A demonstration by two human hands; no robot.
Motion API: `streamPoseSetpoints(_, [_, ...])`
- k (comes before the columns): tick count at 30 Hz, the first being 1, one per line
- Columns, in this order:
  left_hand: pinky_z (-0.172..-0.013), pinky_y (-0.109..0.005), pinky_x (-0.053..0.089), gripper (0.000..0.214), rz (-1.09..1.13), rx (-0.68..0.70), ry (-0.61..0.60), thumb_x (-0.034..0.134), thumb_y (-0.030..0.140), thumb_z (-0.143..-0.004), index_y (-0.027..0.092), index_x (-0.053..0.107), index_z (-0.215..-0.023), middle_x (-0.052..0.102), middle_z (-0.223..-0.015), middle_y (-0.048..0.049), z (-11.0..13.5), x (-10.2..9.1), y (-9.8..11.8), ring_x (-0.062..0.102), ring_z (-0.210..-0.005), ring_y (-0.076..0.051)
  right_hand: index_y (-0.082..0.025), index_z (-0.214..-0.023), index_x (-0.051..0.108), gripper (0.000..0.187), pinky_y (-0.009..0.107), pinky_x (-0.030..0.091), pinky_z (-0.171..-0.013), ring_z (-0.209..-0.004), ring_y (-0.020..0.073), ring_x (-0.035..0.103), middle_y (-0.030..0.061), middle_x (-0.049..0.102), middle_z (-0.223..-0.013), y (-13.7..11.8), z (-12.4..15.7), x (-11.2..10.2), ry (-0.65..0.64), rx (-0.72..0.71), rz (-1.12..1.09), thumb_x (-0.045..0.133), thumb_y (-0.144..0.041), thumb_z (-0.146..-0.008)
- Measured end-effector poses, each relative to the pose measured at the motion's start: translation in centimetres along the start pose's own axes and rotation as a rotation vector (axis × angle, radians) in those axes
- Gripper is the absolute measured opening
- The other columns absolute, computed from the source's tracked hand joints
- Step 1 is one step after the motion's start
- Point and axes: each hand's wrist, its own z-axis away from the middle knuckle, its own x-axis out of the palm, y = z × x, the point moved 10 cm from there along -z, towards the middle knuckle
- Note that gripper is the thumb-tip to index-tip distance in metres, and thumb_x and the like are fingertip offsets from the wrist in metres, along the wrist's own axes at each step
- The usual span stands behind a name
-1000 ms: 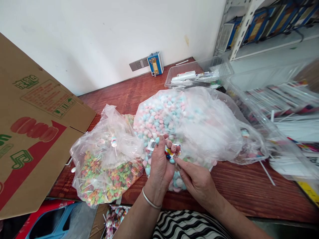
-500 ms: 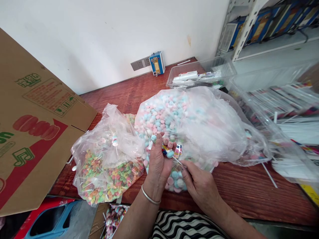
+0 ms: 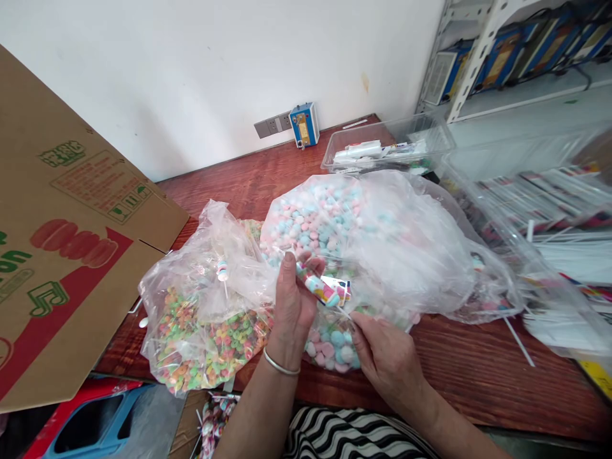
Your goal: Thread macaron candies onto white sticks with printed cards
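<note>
My left hand (image 3: 292,309) is closed round a small colourful printed wrapper (image 3: 329,291) with pastel candies stacked in it. My right hand (image 3: 385,356) pinches the thin white stick at the wrapper's lower end. Both hands hover over the mouth of a large clear bag of pink and blue candies (image 3: 363,236). A second clear bag holding multicoloured ring candies (image 3: 205,331) lies to the left, with one finished lollipop (image 3: 220,270) resting on it.
A brown cardboard box flap (image 3: 67,255) leans at the left. A clear plastic tray (image 3: 382,150) stands at the back, and a clear bin of white sticks and wrappers (image 3: 554,217) lies at the right. The red wooden table (image 3: 478,370) carries it all.
The left hand has turned and lifted the wrapper, now tilted with candies lined up inside. The right hand has slid down a little to the stick's end.
</note>
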Motion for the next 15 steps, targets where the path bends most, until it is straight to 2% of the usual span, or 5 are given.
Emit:
streamPoseSetpoints(2, [-0.058,-0.018,0.047,0.021,0.020,-0.005,-0.042,0.073,0.028,-0.081,0.018,0.062,-0.096,0.049,-0.065,0.0078,-0.7,0.8,0.9,0.048,-0.049,-0.002,-0.014,-0.104,0.059,0.016,0.031,0.046,-0.056,-0.056,0.0182,0.061,0.0063,0.070,-0.072,-0.6,0.1,-0.2,0.013,-0.031,0.010,0.044,-0.016,-0.097])
streamPoseSetpoints(4, [-0.047,-0.014,0.038,0.019,0.051,-0.069,-0.077,0.072,0.020,-0.081,0.018,0.062,-0.097,0.036,-0.058,0.0105,-0.7,1.4,0.2,0.035,-0.041,0.000,-0.014,-0.103,0.059,0.017,0.031,0.045,-0.055,-0.053,0.0175,0.059,0.0048,0.068,-0.068,-0.9,0.0,-0.2,0.027,-0.030,0.019,0.043,-0.014,-0.097])
streamPoseSetpoints(6, [-0.043,-0.013,0.034,0.017,0.082,-0.124,-0.074,0.072,0.019,-0.081,0.017,0.062,-0.095,0.031,-0.058,0.0105,-0.1,1.6,-1.1,0.032,-0.041,0.000,-0.013,-0.101,0.059,0.018,0.030,0.043,-0.053,-0.051,0.0169,0.057,0.0036,0.066,-0.064,-1.3,-0.2,0.0,0.036,-0.023,0.033,0.042,-0.013,-0.097])
streamPoseSetpoints(12, [-0.050,-0.016,0.040,0.025,-0.034,-0.131,-0.081,0.073,0.029,-0.080,0.018,0.062,-0.100,0.040,-0.061,0.0094,2.2,1.4,-4.1,0.035,-0.043,-0.001,-0.015,-0.087,0.060,0.022,0.030,0.041,-0.053,-0.049,0.0159,0.057,0.0021,0.061,-0.058,-1.3,-1.2,1.4,0.009,-0.013,0.085,0.040,-0.012,-0.098])
streamPoseSetpoints(15, [-0.064,-0.020,0.047,0.027,-0.105,-0.139,-0.103,0.071,0.032,-0.082,0.018,0.061,-0.103,0.050,-0.066,0.0061,2.9,1.1,-4.6,0.049,-0.055,-0.005,-0.014,-0.092,0.060,0.022,0.029,0.042,-0.053,-0.053,0.0171,0.060,0.0054,0.066,-0.065,0.3,-1.5,1.4,-0.002,0.094,0.037,0.039,-0.018,-0.099])
